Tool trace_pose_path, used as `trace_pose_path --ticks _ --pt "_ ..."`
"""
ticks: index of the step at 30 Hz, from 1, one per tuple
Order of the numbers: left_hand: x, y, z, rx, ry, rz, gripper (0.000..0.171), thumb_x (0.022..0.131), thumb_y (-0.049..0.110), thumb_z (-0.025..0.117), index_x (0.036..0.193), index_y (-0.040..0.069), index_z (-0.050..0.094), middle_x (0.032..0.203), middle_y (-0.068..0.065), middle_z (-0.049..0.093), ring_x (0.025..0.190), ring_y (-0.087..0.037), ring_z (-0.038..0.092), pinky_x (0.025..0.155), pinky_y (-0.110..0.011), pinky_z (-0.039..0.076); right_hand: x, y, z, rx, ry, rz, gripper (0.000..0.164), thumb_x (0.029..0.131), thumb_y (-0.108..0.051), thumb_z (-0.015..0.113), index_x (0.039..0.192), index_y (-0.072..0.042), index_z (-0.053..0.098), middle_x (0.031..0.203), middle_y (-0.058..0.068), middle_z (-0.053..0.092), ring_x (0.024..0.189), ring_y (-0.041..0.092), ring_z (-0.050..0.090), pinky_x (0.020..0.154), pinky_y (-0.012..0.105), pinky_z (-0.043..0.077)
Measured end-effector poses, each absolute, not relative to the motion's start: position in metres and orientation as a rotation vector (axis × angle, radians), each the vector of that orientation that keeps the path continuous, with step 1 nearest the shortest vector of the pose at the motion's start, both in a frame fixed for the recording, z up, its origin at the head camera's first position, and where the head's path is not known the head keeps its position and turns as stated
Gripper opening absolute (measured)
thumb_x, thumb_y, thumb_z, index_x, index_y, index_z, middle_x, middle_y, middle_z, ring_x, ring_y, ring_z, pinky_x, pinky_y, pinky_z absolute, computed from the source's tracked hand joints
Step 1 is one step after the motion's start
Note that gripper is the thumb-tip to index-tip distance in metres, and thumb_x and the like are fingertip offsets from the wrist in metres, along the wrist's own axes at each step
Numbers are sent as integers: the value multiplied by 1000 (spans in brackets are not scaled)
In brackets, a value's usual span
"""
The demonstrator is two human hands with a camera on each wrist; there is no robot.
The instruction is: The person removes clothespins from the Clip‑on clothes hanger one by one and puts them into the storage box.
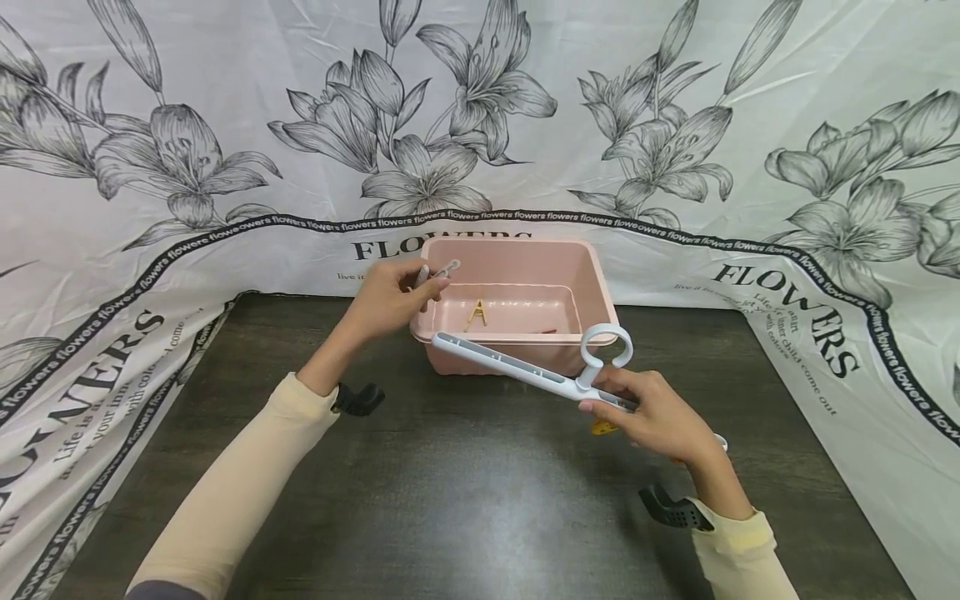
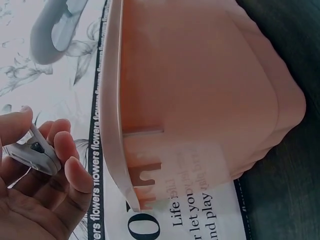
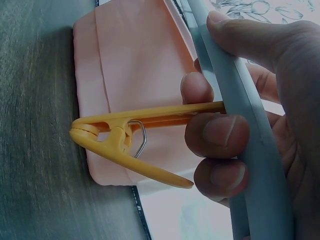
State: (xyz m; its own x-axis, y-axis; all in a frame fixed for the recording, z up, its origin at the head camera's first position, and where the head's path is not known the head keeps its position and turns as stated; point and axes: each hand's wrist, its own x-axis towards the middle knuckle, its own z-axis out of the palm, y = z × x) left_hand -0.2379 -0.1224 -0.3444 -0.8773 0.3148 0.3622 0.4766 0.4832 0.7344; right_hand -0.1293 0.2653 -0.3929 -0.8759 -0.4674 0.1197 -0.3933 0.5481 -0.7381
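Note:
Above the left rim of a pink plastic bin (image 1: 459, 360), my left hand (image 1: 384, 302) pinches a pale grey clothespin (image 2: 40, 154) between thumb and fingers. My right hand (image 1: 663, 415) grips a light blue hanger bar (image 1: 510, 365) with an open ring hook (image 1: 628, 340) rising from it. The bar slants across the bin's front, its far end near the left front corner. Below the bar, a yellow clothespin (image 3: 117, 131) sticks out from the right fingers, one leg running between them. Inside the bin lie another yellow clothespin (image 1: 477, 314) and a small brownish piece (image 1: 550, 331).
The dark wooden table (image 1: 420, 500) extends in front of the bin and to both sides. A white cloth (image 1: 660, 267) printed with flowers and lettering hangs behind the bin and along the sides. Each wrist wears a black strap (image 1: 360, 400).

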Motion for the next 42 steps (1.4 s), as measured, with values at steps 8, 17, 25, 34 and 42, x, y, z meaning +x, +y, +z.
trace_pose_path --ticks 8,17,25,34,42 --pt "-251 -117 -338 -795 -2609 -1225 21 101 27 68 87 12 73 70 -6 67 60 -18 60 57 -30 43 -130 265 -394 -734 2664 -1242 15 95 -27 75 108 -21 69 83 1 75 49 9 58 42 27 48" --pt "-266 -107 -329 -822 -2699 -1111 25 100 26 67 84 8 72 73 -8 70 64 -18 64 59 -32 45 -131 266 -395 -802 2722 -1197 16 94 -24 77 108 -22 69 83 -12 75 67 12 72 66 27 56" --pt "-275 -98 -323 -880 -2720 -1010 31 101 29 66 75 14 61 62 -4 50 55 -16 41 57 -31 34 -131 267 -397 -790 2702 -1194 17 94 -27 76 109 -22 69 84 -8 76 65 13 70 62 27 54" --pt "-278 -93 -317 -891 -2751 -926 23 102 31 65 95 9 70 78 -8 59 71 -20 50 71 -35 42 -132 265 -398 -784 2661 -1228 15 94 -17 75 108 -20 70 82 -8 76 62 13 70 57 27 53" --pt "-280 -104 -323 -864 -2807 -1048 43 99 29 68 133 4 64 127 -20 67 113 -33 64 99 -50 51 -132 264 -398 -788 2657 -1228 14 95 -26 75 107 -22 70 86 -8 76 66 16 72 63 27 55"
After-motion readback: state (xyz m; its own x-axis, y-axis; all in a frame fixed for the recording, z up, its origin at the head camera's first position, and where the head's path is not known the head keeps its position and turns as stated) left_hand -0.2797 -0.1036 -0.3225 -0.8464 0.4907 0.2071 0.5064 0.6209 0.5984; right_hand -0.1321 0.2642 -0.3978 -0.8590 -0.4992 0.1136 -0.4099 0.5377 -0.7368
